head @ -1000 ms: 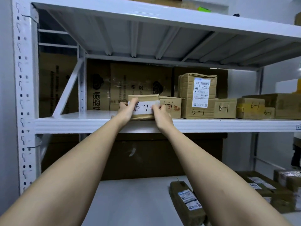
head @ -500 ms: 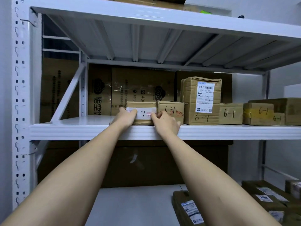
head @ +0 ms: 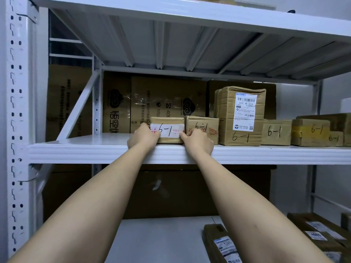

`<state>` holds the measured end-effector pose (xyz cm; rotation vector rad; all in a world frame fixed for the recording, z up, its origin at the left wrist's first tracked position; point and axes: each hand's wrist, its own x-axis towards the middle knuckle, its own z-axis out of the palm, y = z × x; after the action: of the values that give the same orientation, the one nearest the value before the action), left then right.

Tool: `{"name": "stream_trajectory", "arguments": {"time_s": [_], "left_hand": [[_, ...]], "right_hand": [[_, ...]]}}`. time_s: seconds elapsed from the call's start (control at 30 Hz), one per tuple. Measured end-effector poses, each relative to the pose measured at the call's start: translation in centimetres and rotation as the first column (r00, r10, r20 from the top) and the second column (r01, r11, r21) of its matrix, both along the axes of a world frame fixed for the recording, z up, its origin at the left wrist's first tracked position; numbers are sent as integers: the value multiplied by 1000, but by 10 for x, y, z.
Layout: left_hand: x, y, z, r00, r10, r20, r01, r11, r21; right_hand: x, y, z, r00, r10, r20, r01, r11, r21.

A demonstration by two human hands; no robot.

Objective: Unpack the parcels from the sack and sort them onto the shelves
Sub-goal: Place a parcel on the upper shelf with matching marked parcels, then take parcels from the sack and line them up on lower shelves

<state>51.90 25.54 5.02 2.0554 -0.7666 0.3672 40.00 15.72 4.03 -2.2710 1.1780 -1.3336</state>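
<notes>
Parcel: small box [head: 167,130] marked 6-1, sitting on the middle shelf [head: 79,151], touching the next 6-1 box [head: 202,128] to its right
Left hand [head: 143,137]: fingers curled on the box's left end
Right hand [head: 197,140]: pinching its right end
Risk: a shove skews the neighbouring box; a backward tug drags the parcel over the shelf lip
</notes>
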Motion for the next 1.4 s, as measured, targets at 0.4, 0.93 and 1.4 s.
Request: {"name": "stream_trajectory", "arguments": {"time_s": [0.4, 0.93, 1.4], "left_hand": [[3, -7, 0, 999, 33, 21, -32, 999, -16], [16, 116, -16, 911, 278, 304, -132, 897, -423], [100, 448, -164, 767, 574, 286, -563, 816, -127]], "right_hand": [[0, -5, 3, 1000, 15, -12, -14, 1000, 18], [61, 109, -5, 782, 553, 289, -394, 797, -457], [208, 405, -154, 570, 820, -46, -795, 537, -281]]}}
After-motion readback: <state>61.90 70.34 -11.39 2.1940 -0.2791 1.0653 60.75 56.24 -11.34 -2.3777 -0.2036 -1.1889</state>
